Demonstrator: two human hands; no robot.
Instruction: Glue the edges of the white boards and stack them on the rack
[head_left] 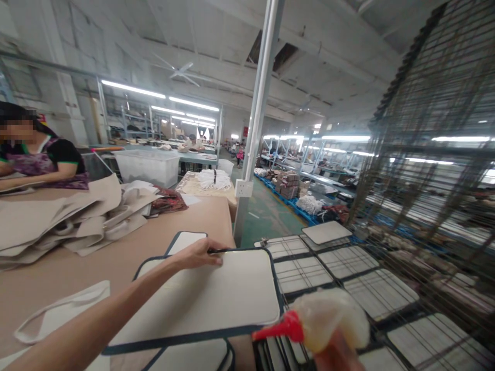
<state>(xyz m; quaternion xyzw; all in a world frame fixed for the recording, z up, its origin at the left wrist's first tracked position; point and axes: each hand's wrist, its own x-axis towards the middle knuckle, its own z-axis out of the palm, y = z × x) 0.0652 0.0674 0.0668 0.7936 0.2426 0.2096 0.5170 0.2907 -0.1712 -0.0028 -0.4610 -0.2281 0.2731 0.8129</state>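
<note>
My left hand (203,253) grips the far edge of a white panel with a dark blue border (228,288), thumb on top and fingers at the rim. A thin glossy line runs along parts of the panel's edge. In my right hand (337,353), blurred at the bottom, is a translucent glue bottle (332,317) with a red nozzle. Its tip points left, close to the panel's near right corner. Another bordered panel (189,238) shows behind the held one, and a further panel (189,355) lies in front.
Beige cut pieces (88,216) are heaped on the brown table (209,216) at left. A co-worker (42,154) sits beyond them. At right, a wire rack (348,257) bears several bordered panels. A metal post (257,118) with a socket stands at the table's far corner.
</note>
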